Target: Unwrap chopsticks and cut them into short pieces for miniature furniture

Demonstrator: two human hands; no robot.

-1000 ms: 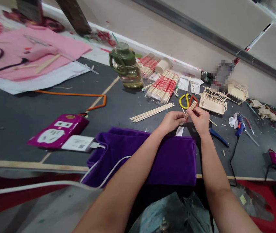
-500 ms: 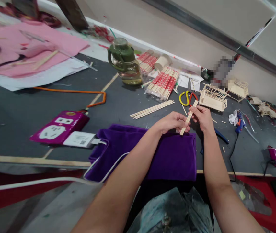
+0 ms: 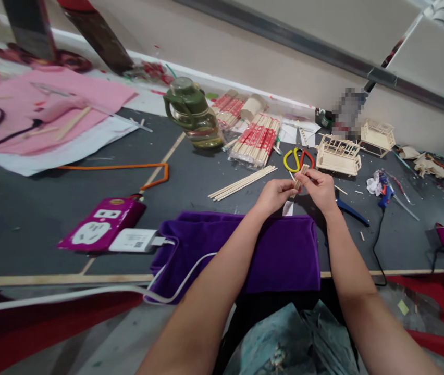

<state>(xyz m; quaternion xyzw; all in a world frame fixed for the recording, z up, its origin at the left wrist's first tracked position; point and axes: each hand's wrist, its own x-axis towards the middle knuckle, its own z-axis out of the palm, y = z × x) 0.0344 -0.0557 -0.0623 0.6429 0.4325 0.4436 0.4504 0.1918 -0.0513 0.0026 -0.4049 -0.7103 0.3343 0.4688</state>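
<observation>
A short bundle of pale wooden sticks is held between both hands, above the far edge of a folded purple cloth. My left hand pinches its lower end, and my right hand grips it higher up. The fingers hide much of the bundle. A small white piece shows just below my left fingertips. Several loose sticks lie to the left of the hands. Scissors with yellow and red handles lie just beyond them.
Behind are a green-lidded jug, packed sticks and two small wooden models. Blue-handled pliers and a blue glue gun lie right. A purple power strip with a white cable sits left.
The bundle has turned in my fingers and less of it shows. Both hands have closed in around it. A white piece now shows beneath them. The camera view has shifted a little.
</observation>
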